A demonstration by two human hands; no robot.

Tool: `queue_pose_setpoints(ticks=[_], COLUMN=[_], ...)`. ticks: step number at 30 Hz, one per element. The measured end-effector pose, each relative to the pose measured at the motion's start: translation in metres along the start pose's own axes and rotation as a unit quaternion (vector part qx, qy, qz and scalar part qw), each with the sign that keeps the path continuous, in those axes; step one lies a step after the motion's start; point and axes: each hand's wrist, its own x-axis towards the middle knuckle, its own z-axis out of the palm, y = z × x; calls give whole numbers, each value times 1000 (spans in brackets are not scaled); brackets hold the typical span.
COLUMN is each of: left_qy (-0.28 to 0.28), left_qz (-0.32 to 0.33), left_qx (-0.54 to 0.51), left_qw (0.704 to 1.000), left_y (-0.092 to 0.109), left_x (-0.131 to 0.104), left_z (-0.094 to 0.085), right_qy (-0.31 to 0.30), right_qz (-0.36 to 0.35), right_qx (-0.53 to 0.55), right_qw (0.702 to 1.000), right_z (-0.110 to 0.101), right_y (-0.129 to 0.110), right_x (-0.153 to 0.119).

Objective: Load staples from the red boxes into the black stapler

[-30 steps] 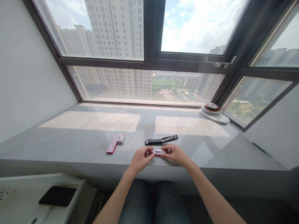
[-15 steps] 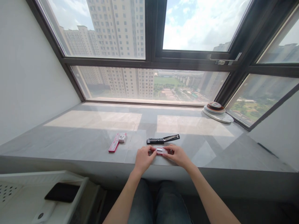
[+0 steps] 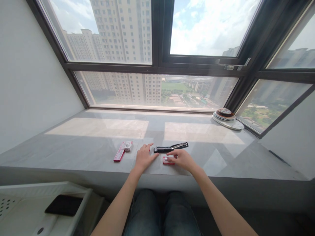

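On the stone sill, a black stapler (image 3: 163,149) lies with its top arm swung up to the right. In front of it is a small red and white box (image 3: 164,161), with a small silvery piece (image 3: 166,159) on top. My right hand (image 3: 180,159) is over the box's right side, its thumb and forefinger closed at the silvery piece. My left hand (image 3: 144,157) rests left of the stapler with fingers spread and nothing in it. Farther left lie red and white boxes (image 3: 119,155) and a small white box (image 3: 128,146).
Stacked round plates (image 3: 227,118) stand by the window corner at the back right. A white plastic tray (image 3: 81,209) with a black phone-like slab (image 3: 64,205) is below the sill at the left. The sill's front edge (image 3: 157,176) runs in front of my knees.
My left hand has let go of the small box and moved left, its fingers opening. My right hand has shifted slightly left over the box.
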Motion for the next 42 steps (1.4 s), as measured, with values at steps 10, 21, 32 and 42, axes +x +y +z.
queue_pose_setpoints(ticks=[10,21,32,42], left_qy=[-75,-81,-76,0], left_qz=[46,42,41,80], left_qx=[-22,-26,-27,-84], left_qw=[996,995,996,993], left_y=[-13,-13,-11,12], left_x=[13,14,14,17], left_z=[1,-1,-1,5], right_qy=[-37,-45,0,104], right_qz=[-110,-111,-94,29], right_qx=[-68,-69,-60,-106], right_qw=[991,990,994,989], right_z=[11,-7,-1,11], right_y=[-32,-33,-23,-18], right_x=[31,62,66,47])
